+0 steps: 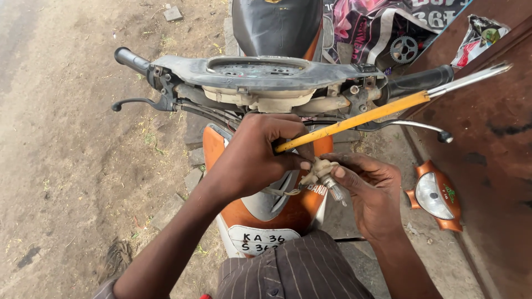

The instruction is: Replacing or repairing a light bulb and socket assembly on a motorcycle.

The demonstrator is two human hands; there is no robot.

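Note:
My left hand grips the yellow handle of a long screwdriver, whose metal shaft sticks out to the upper right. My right hand holds a small bulb in its pale socket, with thin wires running from it toward the scooter. Both hands meet just in front of the orange scooter's stripped handlebar, whose front cover is off.
The orange headlight cover lies on the ground at right, beside a brown metal wall. The brake levers stick out on both sides. A patterned bag with a sprocket sits behind. Bare dirt ground spreads left.

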